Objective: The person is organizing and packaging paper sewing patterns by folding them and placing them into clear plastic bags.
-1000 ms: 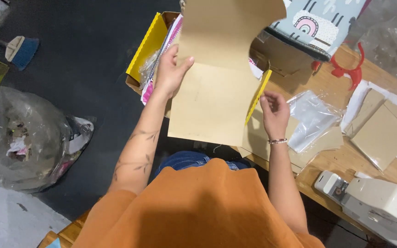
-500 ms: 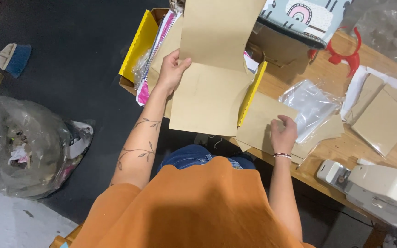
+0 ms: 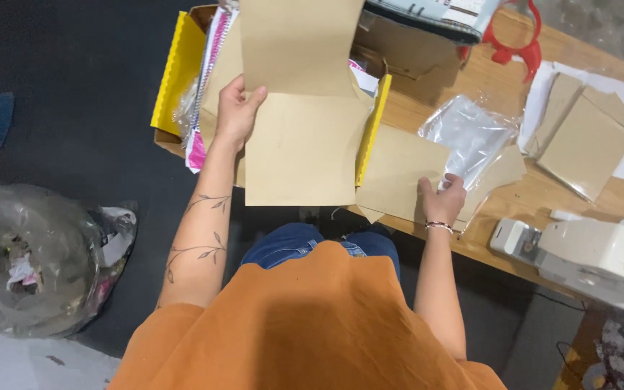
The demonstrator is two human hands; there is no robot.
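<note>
Head view: left hand (image 3: 236, 108) pinches folded cardboard sheet (image 3: 301, 123)

left hand (image 3: 236, 108) gripping brown cardboard sheet (image 3: 301, 123) — right hand (image 3: 443, 198) on clear plastic bag (image 3: 471, 137)

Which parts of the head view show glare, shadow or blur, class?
Head view: glare streaks the clear plastic bag by the right hand; the left hand shades the brown cardboard sheet faintly; the dark floor is dim; the white machine looks soft.

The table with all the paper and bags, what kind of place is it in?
Probably a small packing workshop. The wooden table holds brown cardboard sheets, a clear plastic bag and a white machine, with a full rubbish bag on the floor.
</note>
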